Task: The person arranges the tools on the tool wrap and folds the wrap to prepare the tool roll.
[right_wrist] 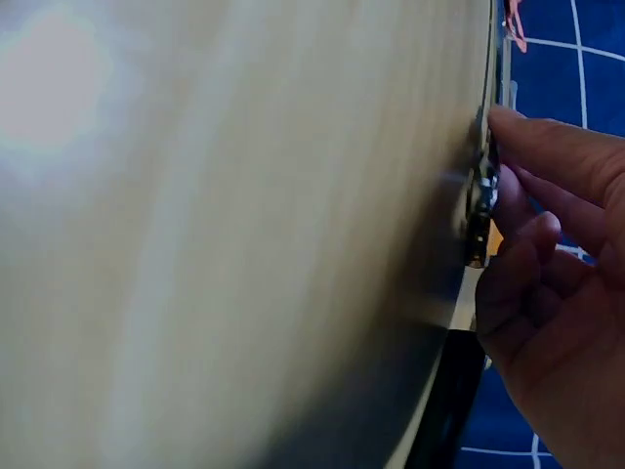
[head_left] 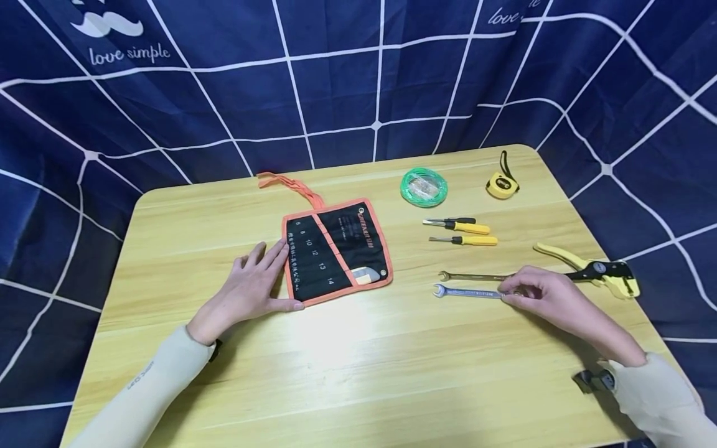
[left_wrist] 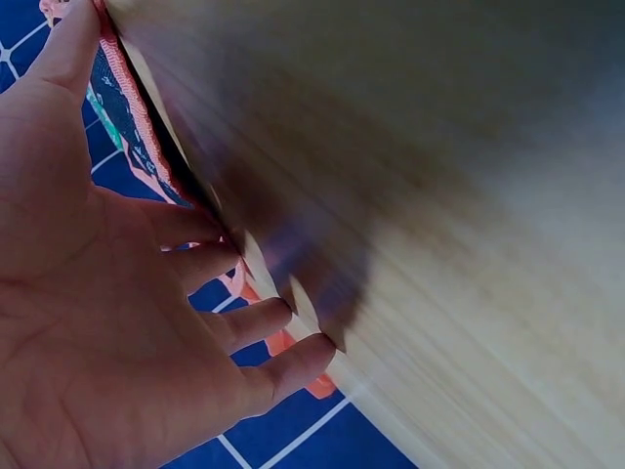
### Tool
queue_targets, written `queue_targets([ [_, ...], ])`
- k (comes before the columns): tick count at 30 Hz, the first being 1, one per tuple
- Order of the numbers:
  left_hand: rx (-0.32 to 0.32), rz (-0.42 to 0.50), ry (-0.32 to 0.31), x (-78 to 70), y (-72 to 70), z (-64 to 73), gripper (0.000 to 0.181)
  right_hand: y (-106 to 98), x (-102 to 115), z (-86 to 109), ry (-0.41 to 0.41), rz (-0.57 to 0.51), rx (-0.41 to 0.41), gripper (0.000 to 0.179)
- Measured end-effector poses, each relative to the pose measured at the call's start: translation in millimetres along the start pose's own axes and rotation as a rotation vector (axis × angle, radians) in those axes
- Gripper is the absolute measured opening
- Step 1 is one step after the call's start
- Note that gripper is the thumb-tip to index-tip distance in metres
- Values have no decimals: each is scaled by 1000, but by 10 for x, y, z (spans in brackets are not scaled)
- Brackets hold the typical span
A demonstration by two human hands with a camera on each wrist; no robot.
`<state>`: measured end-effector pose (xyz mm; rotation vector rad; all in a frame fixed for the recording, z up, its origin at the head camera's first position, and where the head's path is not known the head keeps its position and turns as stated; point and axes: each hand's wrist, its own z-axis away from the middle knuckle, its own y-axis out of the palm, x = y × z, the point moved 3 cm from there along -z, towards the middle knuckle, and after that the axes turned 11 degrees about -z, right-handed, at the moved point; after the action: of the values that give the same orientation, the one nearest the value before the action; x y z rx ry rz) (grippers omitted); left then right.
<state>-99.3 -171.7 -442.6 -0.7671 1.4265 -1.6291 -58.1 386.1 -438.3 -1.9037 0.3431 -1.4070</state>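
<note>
In the head view a black tool pouch [head_left: 350, 227] with orange trim and printed numbers lies flat, a grey-and-yellow utility knife [head_left: 365, 275] showing in one pocket. My left hand [head_left: 254, 286] rests at its left edge, fingers extended and fingertips on the orange border; the left wrist view shows the spread fingers [left_wrist: 293, 366] along the table. On the right, my right hand [head_left: 551, 295] pinches the near end of a silver wrench [head_left: 467, 292] between thumb and fingers, low over the table. A longer, darker wrench [head_left: 476, 277] lies just behind it, partly hidden by the hand.
Yellow-handled wire strippers [head_left: 607, 274] lie beyond the right hand. Farther back are screwdrivers [head_left: 476, 241], a coil of green wire [head_left: 409, 186] and a yellow tape measure [head_left: 501, 186]. The pouch's orange tie [head_left: 294, 185] trails backward. Blue gridded cloth [head_left: 336, 81] surrounds the wooden table [head_left: 358, 386].
</note>
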Motion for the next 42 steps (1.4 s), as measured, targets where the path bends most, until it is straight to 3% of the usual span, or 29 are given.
queue_targets([
  [6, -10, 5, 5, 8, 12, 12, 122, 10, 49, -68, -37, 1, 71, 32],
  [12, -5, -8, 1, 8, 14, 14, 122, 27, 75, -91, 22, -23, 141, 27],
  [26, -7, -24, 6, 2, 4, 10, 121, 155, 117, -102, -11, -99, 181, 27],
  [34, -19, -24, 13, -8, -22, 10, 121, 251, 254, -248, 124, -197, 222, 14],
  [42, -15, -30, 9, -7, -26, 12, 121, 382, 411, -470, 303, -430, 260, 6],
])
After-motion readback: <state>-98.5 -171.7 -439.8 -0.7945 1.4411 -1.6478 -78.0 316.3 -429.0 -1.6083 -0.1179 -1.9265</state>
